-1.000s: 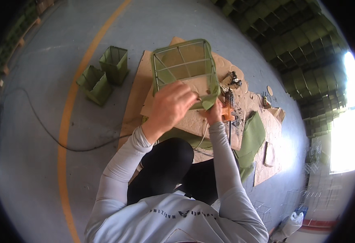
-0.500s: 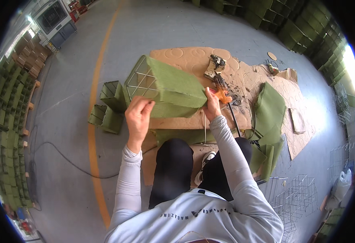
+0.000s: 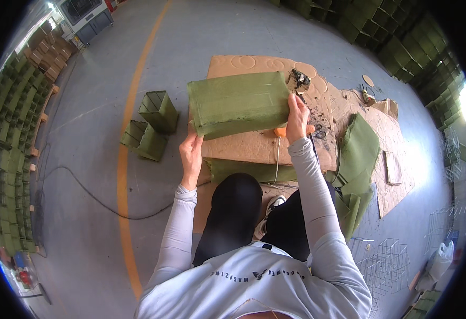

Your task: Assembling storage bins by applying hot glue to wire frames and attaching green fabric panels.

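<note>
The big green box (image 3: 238, 103) is up in front of the person, over a sheet of brown cardboard (image 3: 302, 154), and one long flat side of it faces up. The left hand (image 3: 191, 154) pinches the near corner at the left end, with its fingers closed on the edge and some of them hidden. The right hand (image 3: 298, 117) has the right end, with its thumb and fingers closed on that edge too. One hand at each end probably keeps the long box from tipping. I can't tell if its underside touches the cardboard. The cardboard may be there to keep the work off the hard floor. A tool with an orange handle (image 3: 280, 131) lies just beside the right hand, perhaps so it is easy to reach. Green cloth (image 3: 358, 149) lies in a heap to the right, out of the way of the knees. On the left, two small green boxes stand close together on the floor, a back one (image 3: 161, 111) and a front one (image 3: 147, 142), maybe to leave room for the arms. Thin wire frames (image 3: 390, 260) sit low on the right, well apart from the hands.
</note>
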`<state>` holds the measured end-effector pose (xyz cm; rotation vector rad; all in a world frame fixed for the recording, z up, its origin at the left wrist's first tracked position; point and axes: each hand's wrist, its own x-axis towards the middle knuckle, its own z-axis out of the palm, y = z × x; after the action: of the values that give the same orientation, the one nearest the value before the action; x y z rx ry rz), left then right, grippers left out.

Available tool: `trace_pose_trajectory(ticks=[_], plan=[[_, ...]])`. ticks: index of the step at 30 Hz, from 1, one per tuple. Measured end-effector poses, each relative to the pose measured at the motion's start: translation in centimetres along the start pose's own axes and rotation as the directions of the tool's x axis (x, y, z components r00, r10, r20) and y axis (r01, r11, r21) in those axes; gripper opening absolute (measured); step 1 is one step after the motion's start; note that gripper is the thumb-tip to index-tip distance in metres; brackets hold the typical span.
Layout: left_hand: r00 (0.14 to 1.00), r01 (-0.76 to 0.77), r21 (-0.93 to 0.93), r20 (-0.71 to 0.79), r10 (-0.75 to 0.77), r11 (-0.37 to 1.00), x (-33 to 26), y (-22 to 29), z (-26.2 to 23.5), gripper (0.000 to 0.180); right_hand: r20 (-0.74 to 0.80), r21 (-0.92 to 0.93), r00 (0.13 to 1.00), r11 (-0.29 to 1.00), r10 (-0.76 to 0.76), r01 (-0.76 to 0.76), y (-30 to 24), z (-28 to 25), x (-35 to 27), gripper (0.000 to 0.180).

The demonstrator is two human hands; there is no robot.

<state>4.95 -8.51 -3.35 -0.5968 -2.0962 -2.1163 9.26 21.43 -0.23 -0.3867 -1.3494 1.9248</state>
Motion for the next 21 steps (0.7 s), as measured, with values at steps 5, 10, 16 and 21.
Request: trace_pose_trajectory(ticks=[5,10,16,21], plan=[[0.994,-0.078,0.036,-0.068,0.080,0.996,0.4,0.3,-1.4,0.023,0.057,0.183,0.993,0.976,0.108,-0.117,4.1,0.4,-1.1,0.027],[0.991,0.117,-0.091,-0.049,-0.121,0.989,0.4,-2.3,-4.8,0.034,0.101,0.110,0.984,0.982,0.145,-0.156,5.1,2.3,-3.7,0.033],[0.953,0.141,-0.564,-0.144,-0.266,0.814,-2.6,-3.6,-4.2,0.031,0.096,-0.024,0.984,0.989,0.147,-0.145,5.2,2.4,-5.6,0.037],[0.934,0.180,-0.359,-0.229,-0.273,0.916,-2.0,-2.8,-3.7,0.017,-0.017,-0.134,0.997,0.988,0.074,-0.075,4.2,0.4,-6.8,0.034]])
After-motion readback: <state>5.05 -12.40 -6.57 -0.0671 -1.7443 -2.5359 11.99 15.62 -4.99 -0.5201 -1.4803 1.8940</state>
